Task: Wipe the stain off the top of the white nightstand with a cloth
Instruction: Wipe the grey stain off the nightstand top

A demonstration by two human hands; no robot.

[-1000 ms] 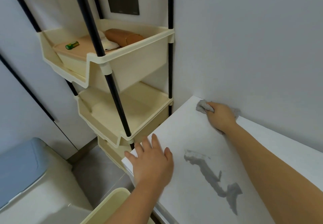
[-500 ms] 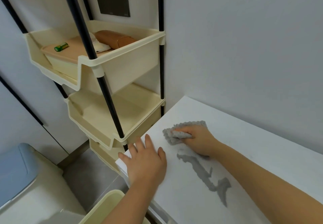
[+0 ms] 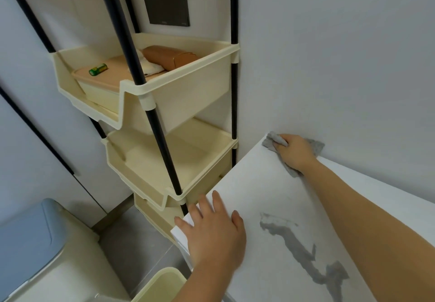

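The white nightstand top (image 3: 263, 184) fills the lower right. A grey streaky stain (image 3: 303, 257) runs diagonally across its near part. My right hand (image 3: 295, 153) presses a grey cloth (image 3: 270, 142) flat at the far corner of the top, against the wall, well beyond the stain. My left hand (image 3: 214, 233) lies palm down on the near left corner of the top, fingers spread, holding nothing.
A cream tiered rack (image 3: 164, 94) with black poles stands just left of the nightstand; its top bin holds a brown pouch (image 3: 169, 58) and a green battery (image 3: 98, 69). A blue-lidded bin (image 3: 26, 238) sits at lower left. The grey wall (image 3: 341, 54) backs the nightstand.
My right hand slid the cloth from the top end of the stain back to the far corner by the wall. My left hand stayed in place.
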